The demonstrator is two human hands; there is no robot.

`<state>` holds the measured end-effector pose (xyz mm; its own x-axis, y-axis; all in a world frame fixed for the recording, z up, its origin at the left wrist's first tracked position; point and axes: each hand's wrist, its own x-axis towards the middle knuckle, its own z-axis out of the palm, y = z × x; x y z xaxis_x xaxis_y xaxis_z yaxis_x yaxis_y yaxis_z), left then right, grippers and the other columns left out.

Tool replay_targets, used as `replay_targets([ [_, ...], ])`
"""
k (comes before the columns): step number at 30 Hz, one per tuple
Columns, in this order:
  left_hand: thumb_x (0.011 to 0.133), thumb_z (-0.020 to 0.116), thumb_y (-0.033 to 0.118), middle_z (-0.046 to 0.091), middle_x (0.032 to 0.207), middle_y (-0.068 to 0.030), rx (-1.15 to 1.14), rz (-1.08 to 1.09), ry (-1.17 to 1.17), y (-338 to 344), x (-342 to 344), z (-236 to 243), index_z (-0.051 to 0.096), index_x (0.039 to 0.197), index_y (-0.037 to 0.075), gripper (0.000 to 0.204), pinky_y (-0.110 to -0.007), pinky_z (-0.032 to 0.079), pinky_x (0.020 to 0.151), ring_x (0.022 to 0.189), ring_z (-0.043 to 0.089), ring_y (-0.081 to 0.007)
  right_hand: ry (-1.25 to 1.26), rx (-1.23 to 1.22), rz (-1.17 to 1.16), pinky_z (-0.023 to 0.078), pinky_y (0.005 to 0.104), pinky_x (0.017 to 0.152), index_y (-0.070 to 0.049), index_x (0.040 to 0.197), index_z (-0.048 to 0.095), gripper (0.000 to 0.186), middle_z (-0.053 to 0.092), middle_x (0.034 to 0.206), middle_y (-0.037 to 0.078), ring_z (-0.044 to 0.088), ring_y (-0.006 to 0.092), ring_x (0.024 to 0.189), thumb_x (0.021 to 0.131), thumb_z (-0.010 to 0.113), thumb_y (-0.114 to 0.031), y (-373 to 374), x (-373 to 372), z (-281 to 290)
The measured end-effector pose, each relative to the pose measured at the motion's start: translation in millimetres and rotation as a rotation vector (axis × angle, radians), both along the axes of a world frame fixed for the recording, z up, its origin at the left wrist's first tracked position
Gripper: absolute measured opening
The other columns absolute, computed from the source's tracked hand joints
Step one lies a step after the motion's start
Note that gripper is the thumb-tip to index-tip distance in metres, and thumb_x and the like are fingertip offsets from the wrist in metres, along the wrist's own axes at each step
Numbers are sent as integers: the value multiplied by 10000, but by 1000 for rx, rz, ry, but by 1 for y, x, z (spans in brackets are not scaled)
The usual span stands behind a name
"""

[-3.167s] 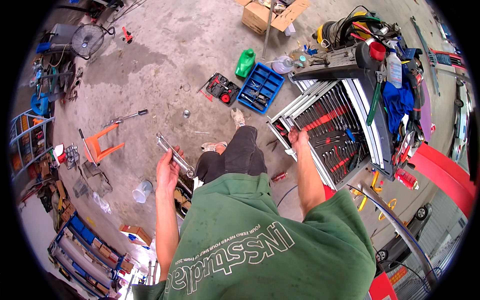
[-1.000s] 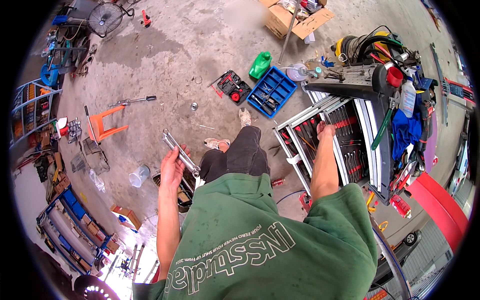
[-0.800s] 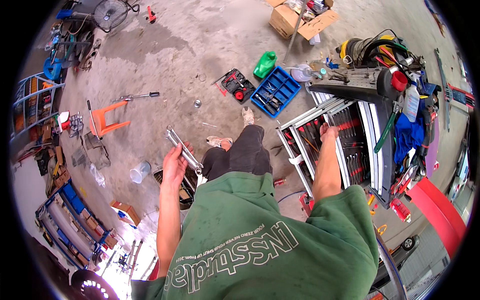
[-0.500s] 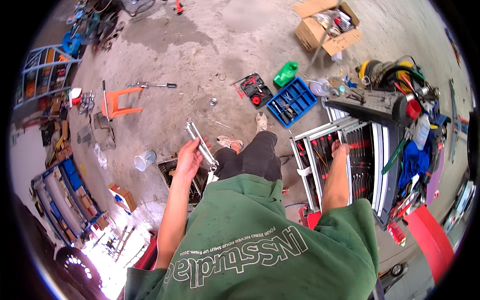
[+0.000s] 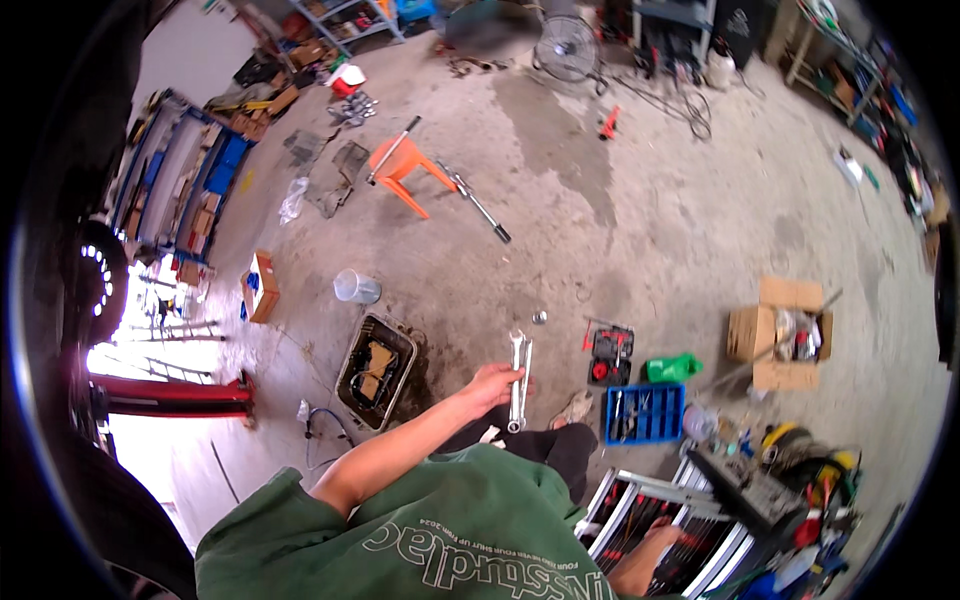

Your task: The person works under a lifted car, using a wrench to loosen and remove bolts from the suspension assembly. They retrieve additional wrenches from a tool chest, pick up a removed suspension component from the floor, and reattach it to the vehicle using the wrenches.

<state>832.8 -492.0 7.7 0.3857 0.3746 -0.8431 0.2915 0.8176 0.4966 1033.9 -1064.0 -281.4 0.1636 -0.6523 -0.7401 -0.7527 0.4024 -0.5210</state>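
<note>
While the left hand (image 5: 490, 387) clasped wrenches (image 5: 516, 378) aligned top-to-bottom mid-frame, the right hand (image 5: 658, 535) was at the lower-right drawer (image 5: 650, 484). Its grip was unclear.

Glare (image 5: 120, 358) along a concrete floor (image 5: 700, 230)

It whitens the left edge. An orange stool (image 5: 408, 160) sits left of a dark stain (image 5: 560, 150). A pale wall (image 5: 195, 58) and blue-framed rack (image 5: 207, 118) border the far left corner.
</note>
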Motion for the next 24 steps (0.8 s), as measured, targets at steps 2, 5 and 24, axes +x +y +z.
replay_targets([
  [2, 966, 530, 153, 654, 1070, -152, 13, 23, -40, 7, 0, 2, 555, 1122, -19, 233, -343, 552, 855, 945, 667, -237, 24, -146, 125, 562, 340, 556, 33, 837, 643, 725, 682, 805, 170, 678, 268, 724, 940, 303, -599, 32, 6, 18],
  [5, 965, 533, 161, 650, 1088, -151, -27, 87, -41, 21, -3, 4, 551, 1136, -19, 248, -351, 548, 865, 971, 662, -243, 156, -825, 505, 502, 508, 837, 156, 930, 635, 676, 644, 969, 321, 627, 471, 907, 945, 388, -474, 88, 9, 17],
  [24, 957, 531, 126, 638, 1066, -185, -231, 595, -142, 298, -87, -74, 547, 1086, -27, 201, -428, 522, 911, 975, 650, -306, -3, 92, 1807, 460, 325, 385, -7, 863, 553, 503, 633, 632, 132, 608, 223, 470, 957, 434, -486, 638, 99, -30],
])
